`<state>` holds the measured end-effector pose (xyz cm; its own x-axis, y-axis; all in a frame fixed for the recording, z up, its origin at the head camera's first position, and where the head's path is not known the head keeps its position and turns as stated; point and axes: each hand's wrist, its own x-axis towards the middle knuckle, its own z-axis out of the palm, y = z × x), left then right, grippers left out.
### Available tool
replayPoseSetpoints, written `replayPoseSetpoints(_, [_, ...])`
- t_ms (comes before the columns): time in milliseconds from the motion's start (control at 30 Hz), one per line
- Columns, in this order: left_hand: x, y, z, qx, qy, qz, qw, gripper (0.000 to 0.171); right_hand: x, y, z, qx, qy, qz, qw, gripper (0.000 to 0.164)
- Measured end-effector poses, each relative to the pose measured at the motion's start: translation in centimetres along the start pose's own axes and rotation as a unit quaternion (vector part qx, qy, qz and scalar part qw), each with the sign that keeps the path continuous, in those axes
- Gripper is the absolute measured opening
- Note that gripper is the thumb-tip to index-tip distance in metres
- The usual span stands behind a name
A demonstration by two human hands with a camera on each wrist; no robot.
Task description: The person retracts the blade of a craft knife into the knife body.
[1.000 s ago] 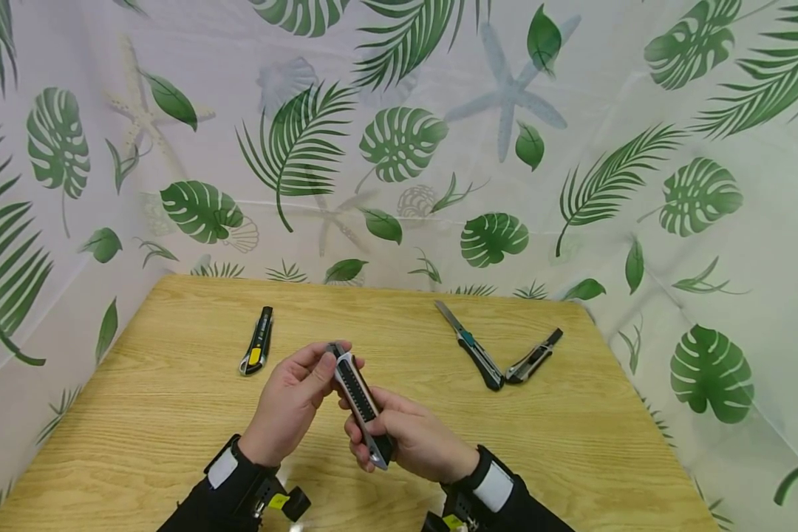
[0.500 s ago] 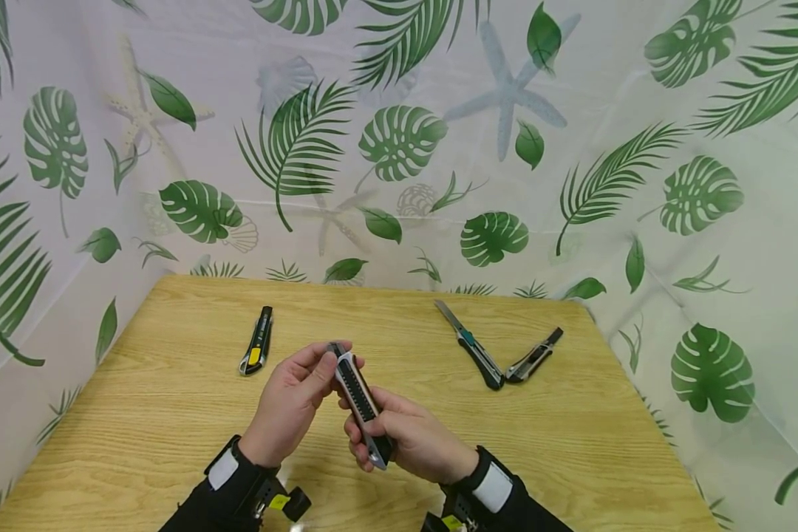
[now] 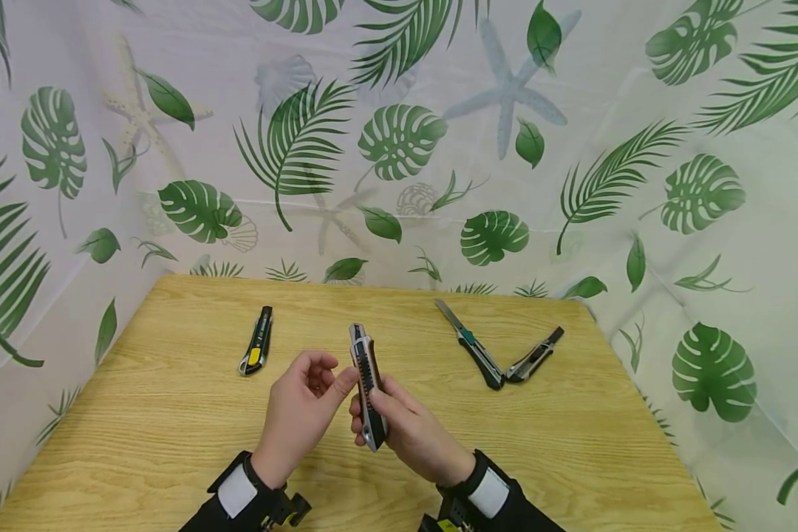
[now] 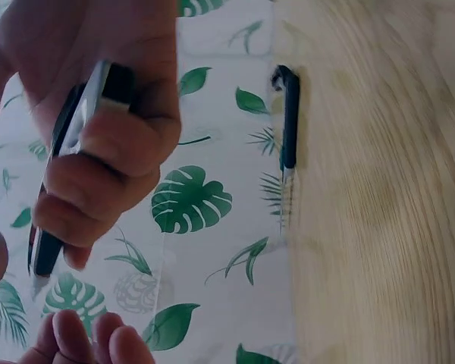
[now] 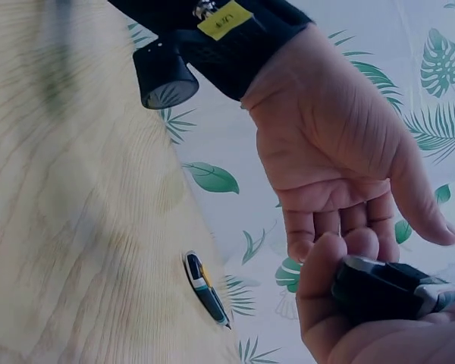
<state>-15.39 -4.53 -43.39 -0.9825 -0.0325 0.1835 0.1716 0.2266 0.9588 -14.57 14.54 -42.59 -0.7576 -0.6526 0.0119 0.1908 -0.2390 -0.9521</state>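
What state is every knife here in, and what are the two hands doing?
Held utility knife: gripped, blade state unclear
Right hand: curled round the held utility knife
Left hand: fingers relaxed, holding nothing
Black-and-yellow utility knife: lying on the table, no long blade showing
Teal-and-black utility knife: lying, blade extended
Rightmost utility knife: lying, blade state unclear

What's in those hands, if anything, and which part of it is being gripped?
A utility knife: the right hand grips it around its lower half, in the head view. The left hand holds nothing.
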Motion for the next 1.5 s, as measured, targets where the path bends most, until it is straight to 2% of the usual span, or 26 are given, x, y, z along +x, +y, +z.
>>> replayPoseSetpoints(133, [-0.6, 0.2, 0.7, 0.072, 0.004, 0.018, 0.9972, 0.045, 0.0, 0.0, 0.1, -0.027, 0.012, -0.006, 1.000, 0.049])
replayPoseSetpoints(233, [-1.0, 0.3, 1.1, 0.105, 0.001, 0.034, 0.9939, 0.048, 0.0, 0.1, 0.1, -0.050, 0.018, -0.013, 0.998, 0.056])
replayPoseSetpoints(333, [-1.3, 0.4, 1.4, 0.132, 0.003, 0.056, 0.9897, 0.052, 0.0, 0.2, 0.1, -0.067, 0.024, -0.015, 0.997, 0.060])
replayPoseSetpoints(500, [-1.5, 0.3, 1.7, 0.171, 0.006, 0.097, 0.9805, 0.055, 0.0, 0.4, 0.1, -0.066, 0.021, -0.022, 0.997, 0.062])
replayPoseSetpoints(667, [-1.5, 0.1, 1.8, 0.196, -0.003, 0.107, 0.9748, 0.052, 0.0, 0.5, 0.1, -0.053, 0.009, -0.031, 0.998, 0.064])
replayPoseSetpoints(967, [-1.6, 0.1, 1.8, 0.201, -0.015, 0.097, 0.9747, 0.045, 0.0, 0.7, 0.0, -0.059, -0.008, -0.024, 0.998, 0.062])
replayPoseSetpoints(1067, [-1.5, 0.2, 1.8, 0.193, -0.016, 0.090, 0.9770, 0.045, -0.1, 0.6, -0.1, -0.064, -0.016, -0.020, 0.998, 0.065])
replayPoseSetpoints(1333, [-1.3, 0.4, 1.5, 0.143, -0.017, 0.071, 0.9870, 0.030, -0.1, 0.3, -0.1, -0.078, -0.040, -0.013, 0.996, 0.065])
replayPoseSetpoints(1500, [-1.0, 0.6, 1.0, 0.141, -0.016, 0.064, 0.9878, 0.020, 0.0, 0.2, -0.2, -0.080, -0.044, -0.015, 0.996, 0.063])
